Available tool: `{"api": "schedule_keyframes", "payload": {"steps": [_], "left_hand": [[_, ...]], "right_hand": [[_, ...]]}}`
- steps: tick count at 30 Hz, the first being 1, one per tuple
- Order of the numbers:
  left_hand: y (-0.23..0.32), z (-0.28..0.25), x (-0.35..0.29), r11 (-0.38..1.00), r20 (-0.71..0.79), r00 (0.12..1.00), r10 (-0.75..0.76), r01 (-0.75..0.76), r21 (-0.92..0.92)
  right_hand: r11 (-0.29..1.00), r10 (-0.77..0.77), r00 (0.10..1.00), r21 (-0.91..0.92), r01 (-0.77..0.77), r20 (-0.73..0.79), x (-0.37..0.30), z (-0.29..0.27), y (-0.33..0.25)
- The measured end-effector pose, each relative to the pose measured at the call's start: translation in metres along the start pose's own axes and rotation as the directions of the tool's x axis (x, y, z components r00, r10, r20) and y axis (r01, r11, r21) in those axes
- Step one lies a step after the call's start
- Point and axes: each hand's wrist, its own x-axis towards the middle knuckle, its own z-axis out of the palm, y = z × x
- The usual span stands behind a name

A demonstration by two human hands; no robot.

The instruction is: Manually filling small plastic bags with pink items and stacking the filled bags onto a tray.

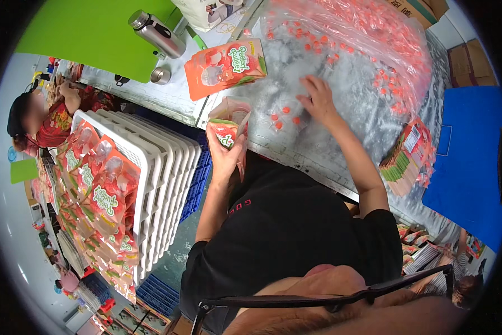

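Observation:
My left hand (225,155) is closed around a red and clear stand-up pouch (223,127), its mouth gaping upward beside the table's edge. Over the metal table (270,142) reaches my right hand (319,101), fingers spread and holding nothing I can see. Just left of and below it lie several small wrapped red candies (285,110). Flat red pouches (220,67) rest on the table beyond my left hand. At the far right, a large heap of wrapped candies (393,50) spreads in and around clear plastic film.
On my left, stacked white crates (167,162) carry filled pouches (108,187). A steel thermos (160,36) stands behind, its cup (160,75) nearby. To the right lie a bundle of pouches (399,164) and a blue panel (466,162). Other people work at left and lower right.

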Motion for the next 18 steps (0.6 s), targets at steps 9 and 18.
{"api": "schedule_keyframes", "payload": {"steps": [9, 18], "left_hand": [[0.006, 0.003, 0.002, 0.999, 0.081, 0.997, 0.012, -0.015, 0.034], [-0.001, 0.001, -0.002, 0.997, 0.087, 0.996, -0.015, 0.008, 0.078]], "right_hand": [[0.944, -0.307, 0.951, -0.116, 0.309, 0.039, -0.023, 0.014, -0.093], [0.94, -0.342, 0.94, 0.013, 0.342, 0.013, -0.015, 0.026, -0.093]]}}
